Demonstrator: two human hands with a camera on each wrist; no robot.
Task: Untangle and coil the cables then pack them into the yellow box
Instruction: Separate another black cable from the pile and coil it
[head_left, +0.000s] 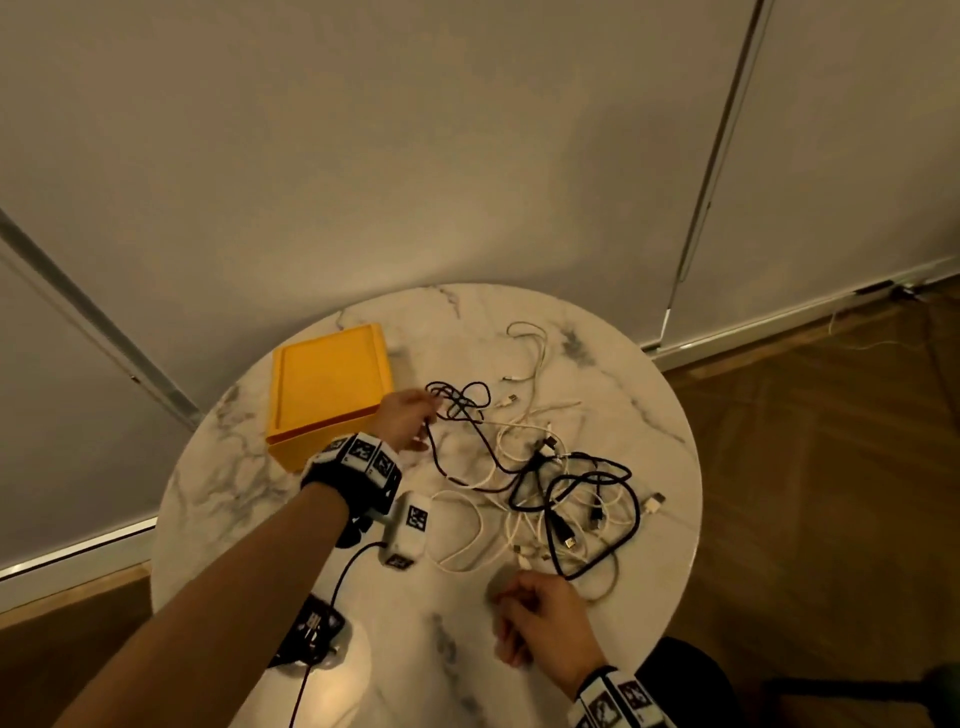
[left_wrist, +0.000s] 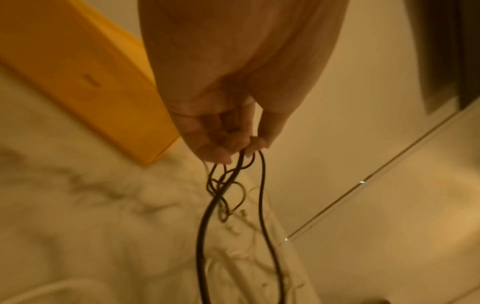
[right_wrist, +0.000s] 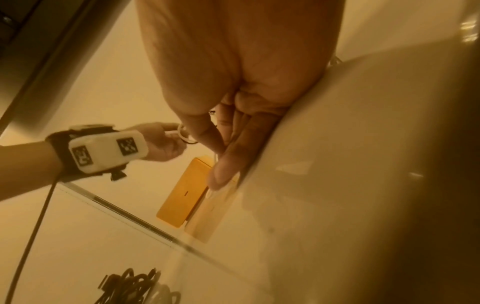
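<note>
**Left hand on the black cable beside the yellow box**

Tangle of cables (head_left: 550, 483) lies spread on the round marble desk (head_left: 249, 499), right of the yellow box (head_left: 327, 384). Black cable (head_left: 457, 402) and white cables (head_left: 530, 358) mixed together, looped over and under each other; several plug ends poke out of the heap. One white strand runs off alone to the far side of the pile, away from the box.

Yellow box sits on the desk's left part, open side up, nothing visible inside. Its near right corner is just beside the left hand (head_left: 408, 421).

Left hand grip: fingertips (left_wrist: 255, 144) pinched together on a loop of the black cable; in the left wrist view two dark strands (left_wrist: 205, 226) hang down from the pinch toward the desk. The pinched loop is the end of the tangle nearest the box.

Right hand (head_left: 540, 618) is at the near edge of the desk, well apart from the box, just short of the tangle's near side. Fingers curled in. The right wrist view shows fingers (right_wrist: 233, 156) folded along the desk surface; blurred, so whether that grip has a strand in it I cannot tell.

Both wrists carry marker-patterned camera bands (head_left: 358, 462). A dark lead runs from the left wrist unit (head_left: 408, 530) down to a small black device (head_left: 311, 629) lying on the near left of the desk, on the person's side of the box. Behind the desk: pale wall panels (head_left: 467, 156); wood floor (head_left: 831, 441) to the right.
</note>
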